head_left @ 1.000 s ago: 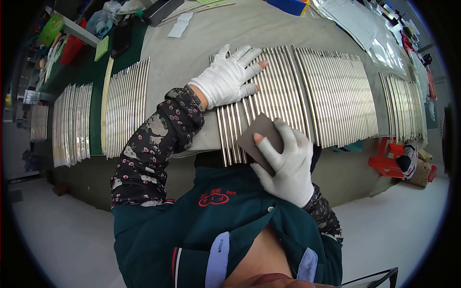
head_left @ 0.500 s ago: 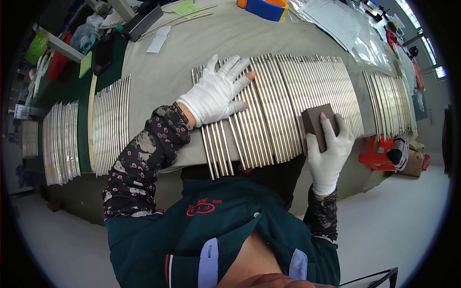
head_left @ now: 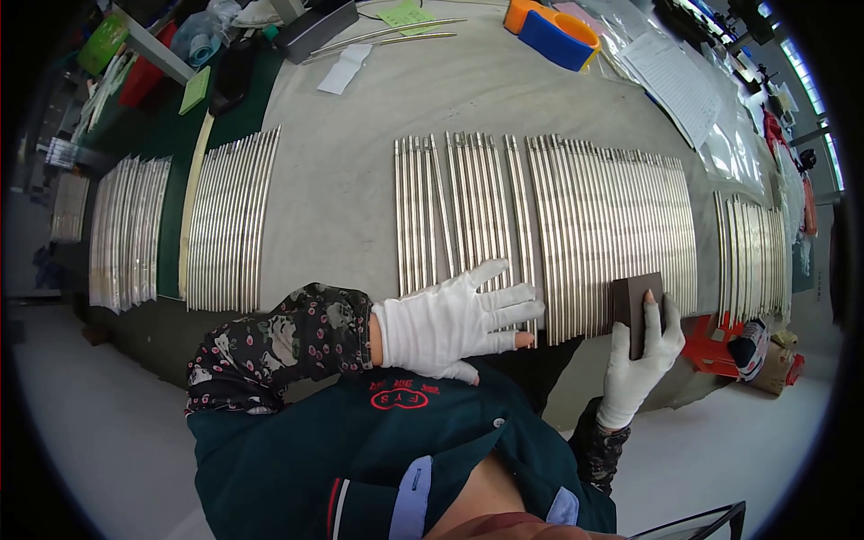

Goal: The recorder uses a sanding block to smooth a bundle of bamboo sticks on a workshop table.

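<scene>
**Sanding block at the near end of the rod rows**

My left hand (head_left: 454,324), in a white glove, lay flat on the near ends of the middle group of metal rods (head_left: 459,207), fingers spread apart and pressing them down against the grey desk (head_left: 333,198). My right hand (head_left: 641,355) had its fingers clamped on a dark brown sanding block (head_left: 633,310), held upright against the near ends of the wider rod group (head_left: 612,234) at about 4 o'clock from the middle of the desk.

Progress, as I judged it: the block sat at the near edge of one group only, with more bundles lying at 9 o'clock (head_left: 229,220) and another at 3 o'clock (head_left: 751,256), so much of the rubbing seemed left to do. I could not tell from the shine alone which rods were finished.

The rods were thin, long and silvery, laid side by side in tight rows running away from me, their ends roughly level. The middle group had small gaps between clusters; the right one was packed closer.

At 12 o'clock stood an orange-and-blue holder (head_left: 553,27) and some papers (head_left: 675,81).
</scene>
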`<state>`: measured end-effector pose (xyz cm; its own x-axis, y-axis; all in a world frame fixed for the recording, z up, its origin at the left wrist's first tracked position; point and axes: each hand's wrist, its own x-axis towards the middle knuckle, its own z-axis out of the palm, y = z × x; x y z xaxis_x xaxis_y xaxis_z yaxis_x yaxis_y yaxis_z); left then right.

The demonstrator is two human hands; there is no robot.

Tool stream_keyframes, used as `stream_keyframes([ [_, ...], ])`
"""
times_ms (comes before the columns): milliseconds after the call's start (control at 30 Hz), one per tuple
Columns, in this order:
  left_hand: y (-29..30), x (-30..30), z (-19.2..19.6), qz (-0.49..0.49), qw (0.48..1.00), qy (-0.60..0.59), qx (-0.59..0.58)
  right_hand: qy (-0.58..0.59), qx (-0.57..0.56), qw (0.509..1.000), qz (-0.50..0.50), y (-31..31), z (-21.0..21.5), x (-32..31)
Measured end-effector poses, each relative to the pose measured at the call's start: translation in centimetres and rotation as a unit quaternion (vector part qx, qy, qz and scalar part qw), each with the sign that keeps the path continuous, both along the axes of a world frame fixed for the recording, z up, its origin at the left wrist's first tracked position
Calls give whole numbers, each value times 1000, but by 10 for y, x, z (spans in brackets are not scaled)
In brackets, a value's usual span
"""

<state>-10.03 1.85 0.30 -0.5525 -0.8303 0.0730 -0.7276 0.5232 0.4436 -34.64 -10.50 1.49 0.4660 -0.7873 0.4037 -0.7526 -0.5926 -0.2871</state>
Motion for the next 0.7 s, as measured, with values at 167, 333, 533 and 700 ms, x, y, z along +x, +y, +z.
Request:
stream_keyframes([
  [167,2,4,8,-5,999,-35,34,-16,10,1000,16,-5,-2,4],
  [333,-21,0,20,-1,998,-18,53,-10,8,999,40,-7,0,9],
  [533,-45,-6,-2,39,999,-13,6,-14,-1,999,52,-10,1,14],
  [700,-44,-4,3,33,999,-24,13,21,-18,997,70,-19,11,25],
])
